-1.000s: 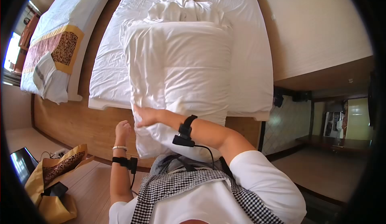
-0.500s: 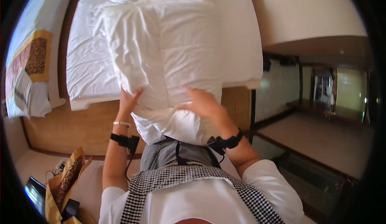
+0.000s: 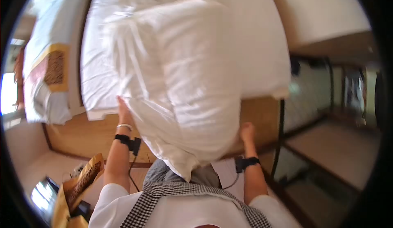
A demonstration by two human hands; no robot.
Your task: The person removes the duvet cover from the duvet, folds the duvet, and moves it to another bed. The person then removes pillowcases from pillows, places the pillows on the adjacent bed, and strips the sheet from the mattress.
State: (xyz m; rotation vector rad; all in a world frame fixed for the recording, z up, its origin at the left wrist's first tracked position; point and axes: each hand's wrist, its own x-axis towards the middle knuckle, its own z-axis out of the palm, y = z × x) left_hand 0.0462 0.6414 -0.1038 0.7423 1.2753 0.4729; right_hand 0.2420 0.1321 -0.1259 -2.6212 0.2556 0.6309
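So the white duvet (image 3: pixel 196 72) sits between both hands: left hand (image 3: pixel 124 110) at its left edge, right hand (image 3: pixel 247 132) just beside the right edge. Too blurry to tell if either's gripping. It's lying on the bed (image 3: pixel 262 56) ahead, near end hanging between the hands, wood floor (image 3: pixel 262 111) below. Compared to half a second ago, the right hand's off the top.

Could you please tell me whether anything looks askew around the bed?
Yes, the white duvet looks askew: its near end hangs past the foot of the bed and tapers to an uneven point instead of a straight edge.
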